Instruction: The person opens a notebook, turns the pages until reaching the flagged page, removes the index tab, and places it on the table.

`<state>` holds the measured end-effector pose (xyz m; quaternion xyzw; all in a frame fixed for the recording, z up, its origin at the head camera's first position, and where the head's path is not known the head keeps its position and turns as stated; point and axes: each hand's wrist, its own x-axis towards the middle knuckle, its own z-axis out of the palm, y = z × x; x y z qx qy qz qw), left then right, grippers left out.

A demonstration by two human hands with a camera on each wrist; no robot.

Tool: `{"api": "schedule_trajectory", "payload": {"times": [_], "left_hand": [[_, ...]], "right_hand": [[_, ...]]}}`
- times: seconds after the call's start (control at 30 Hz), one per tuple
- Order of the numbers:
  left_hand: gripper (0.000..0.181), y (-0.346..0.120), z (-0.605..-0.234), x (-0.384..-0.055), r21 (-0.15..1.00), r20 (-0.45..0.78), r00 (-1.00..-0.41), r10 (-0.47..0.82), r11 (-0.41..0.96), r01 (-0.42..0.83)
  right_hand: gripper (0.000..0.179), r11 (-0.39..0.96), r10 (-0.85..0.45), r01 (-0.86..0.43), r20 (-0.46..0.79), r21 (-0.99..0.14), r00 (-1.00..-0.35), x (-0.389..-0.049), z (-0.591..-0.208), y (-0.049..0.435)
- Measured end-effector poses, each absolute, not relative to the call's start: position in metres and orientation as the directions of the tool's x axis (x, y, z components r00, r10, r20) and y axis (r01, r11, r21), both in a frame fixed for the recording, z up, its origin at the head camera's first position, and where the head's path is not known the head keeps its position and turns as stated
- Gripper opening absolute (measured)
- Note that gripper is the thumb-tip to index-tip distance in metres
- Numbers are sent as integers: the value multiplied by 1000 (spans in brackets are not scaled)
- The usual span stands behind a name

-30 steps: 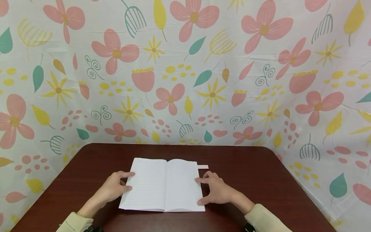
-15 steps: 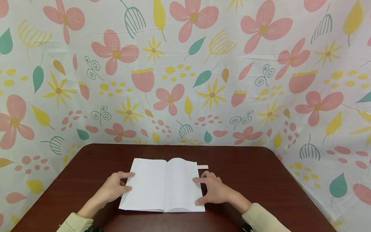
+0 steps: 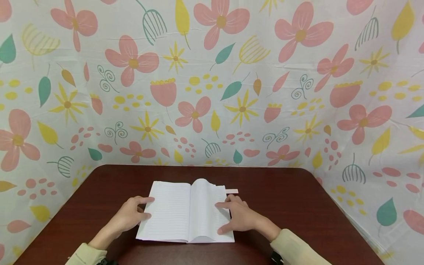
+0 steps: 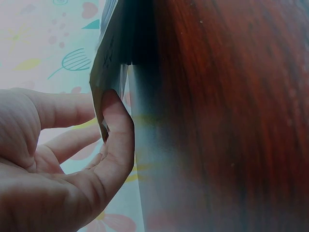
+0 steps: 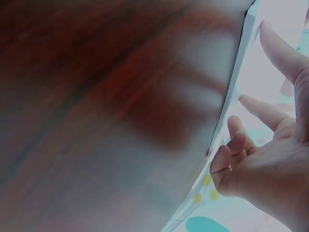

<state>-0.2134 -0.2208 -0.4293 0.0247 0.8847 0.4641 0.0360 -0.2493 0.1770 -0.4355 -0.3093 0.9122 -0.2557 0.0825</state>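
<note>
An open lined notebook (image 3: 169, 211) lies on the table in the head view. My left hand (image 3: 127, 215) holds its left edge, with the index finger and thumb on the page. In the left wrist view, other fingers curl beneath the cover (image 4: 107, 63). On the opposite side, the thumb and index finger of my right hand (image 3: 242, 216) rest straight on the right page. That page (image 3: 200, 206) bulges up in a curve near the spine. The right wrist view shows the remaining fingers (image 5: 222, 159) bent, outside the notebook's edge (image 5: 235, 72).
A pale pink strip (image 3: 232, 191) sticks out past the notebook's upper right edge. The dark red-brown table (image 3: 278, 187) has rounded far corners. Behind and beside it hangs a white cloth (image 3: 212, 84) with flowers and leaves.
My right hand has slid left across the right page, and the page has bowed higher beside the spine, baring a strip of the sheet below. The left hand stays in place.
</note>
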Motion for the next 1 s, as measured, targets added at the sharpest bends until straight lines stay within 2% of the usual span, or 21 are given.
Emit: {"api": "schedule_trajectory", "payload": {"times": [0.37,1.0], "left_hand": [[48,-221,-431,-214,823,-38,-997,69,568,8],[48,-221,-431,-213,828,-33,-997,72,561,13]], "right_hand": [[77,688,-611,-523,-12,-503,-792,-254,-435,160],[76,616,-647,-530,11,-583,-763,-259,-432,141]]}}
